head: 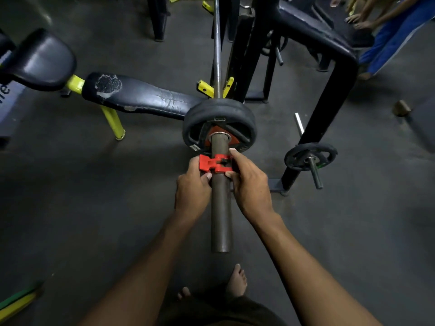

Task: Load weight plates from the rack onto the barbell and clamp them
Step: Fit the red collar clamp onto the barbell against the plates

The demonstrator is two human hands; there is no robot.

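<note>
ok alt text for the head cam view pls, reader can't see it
Both hands, left hand and right hand, hold a red clamp on the barbell sleeve, a short gap from the loaded weight plate. A worn bench lies to the left.

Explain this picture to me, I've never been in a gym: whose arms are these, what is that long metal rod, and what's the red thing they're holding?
There is one picture, from a camera worn on a person's head, looking down at their own arms. The rod is a barbell, seen end-on. A black weight plate is already on it, with a gap between plate and clamp. The left hand and right hand both grip a red clamp around the bar's sleeve; its lever looks flipped open. Left is a worn padded bench. Right, a smaller plate hangs on a rack peg.
</note>
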